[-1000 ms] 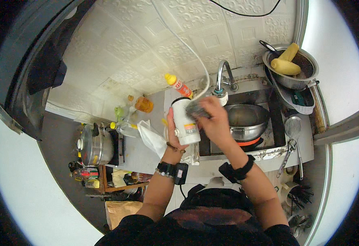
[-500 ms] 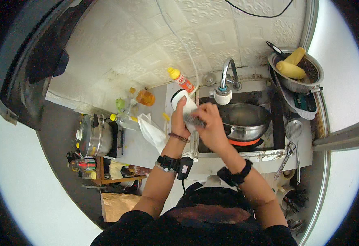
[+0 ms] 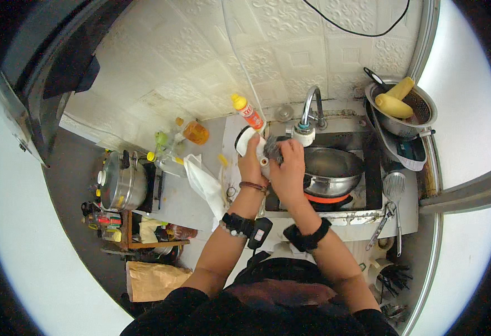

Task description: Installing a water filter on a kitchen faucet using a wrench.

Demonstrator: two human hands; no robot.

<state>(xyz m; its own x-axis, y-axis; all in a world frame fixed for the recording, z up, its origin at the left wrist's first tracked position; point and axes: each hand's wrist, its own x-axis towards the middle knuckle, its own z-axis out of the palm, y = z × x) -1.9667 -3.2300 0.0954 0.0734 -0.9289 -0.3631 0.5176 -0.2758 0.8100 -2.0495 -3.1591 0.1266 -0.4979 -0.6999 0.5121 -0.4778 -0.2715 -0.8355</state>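
Left hand (image 3: 252, 162) wraps white cup (image 3: 247, 140), right hand (image 3: 288, 168) clenches grey scouring pad (image 3: 274, 149) against it over sink (image 3: 371, 185) beside faucet (image 3: 308, 109); scrubbing step, rinsing likely next

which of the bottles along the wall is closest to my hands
The orange bottle with the yellow cap, just above the left hand. The amber bottle and the green-topped one stand farther left on the counter.

Two bare forearms reaching up from the lower edge, dark bands on both wrists, left hand (image 3: 251, 163) with fingers curled closed, right hand (image 3: 288, 168) just beside it, fingers bent and clenched, hands touching.
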